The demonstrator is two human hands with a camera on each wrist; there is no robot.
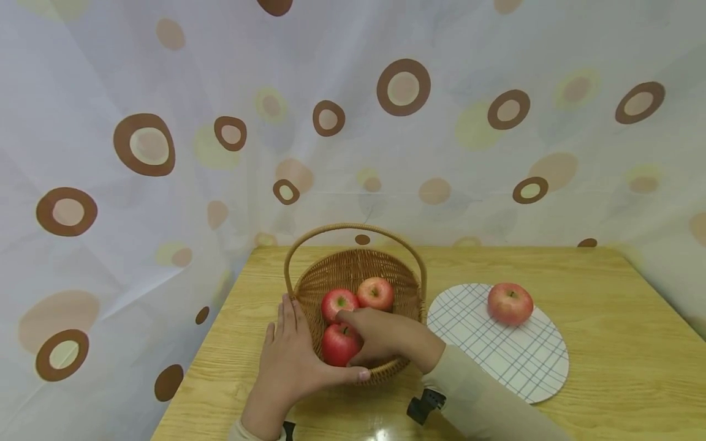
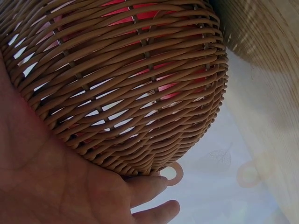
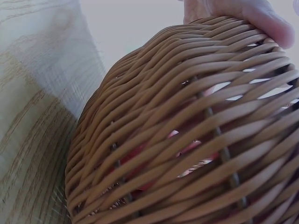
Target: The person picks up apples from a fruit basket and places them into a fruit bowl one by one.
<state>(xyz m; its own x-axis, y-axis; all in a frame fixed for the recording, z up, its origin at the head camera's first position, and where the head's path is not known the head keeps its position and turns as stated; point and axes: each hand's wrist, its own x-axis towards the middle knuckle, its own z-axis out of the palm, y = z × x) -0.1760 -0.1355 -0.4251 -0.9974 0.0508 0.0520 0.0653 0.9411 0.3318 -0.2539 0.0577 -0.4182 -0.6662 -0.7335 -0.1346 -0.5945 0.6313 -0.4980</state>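
Note:
A wicker basket [image 1: 358, 263] with an arched handle [image 1: 353, 226] stands on the table, holding three red apples. My left hand [image 1: 292, 361] lies spread against its left side, fingers straight and thumb along the near rim. In the left wrist view, the palm rests on the woven wall [image 2: 117, 84]. Reaching over the right side, my right hand [image 1: 386, 337] grips the near apple [image 1: 339, 346] between thumb and fingers; part of that apple is covered. Behind it sit a second apple [image 1: 337, 301] and a paler third apple [image 1: 375, 293].
Right of the basket, a white oval mat [image 1: 463, 331] with a blue grid lies on the wooden table [image 1: 618, 343]. Another apple [image 1: 510, 304] sits at its far edge. A dotted curtain [image 1: 342, 165] hangs behind and at both sides.

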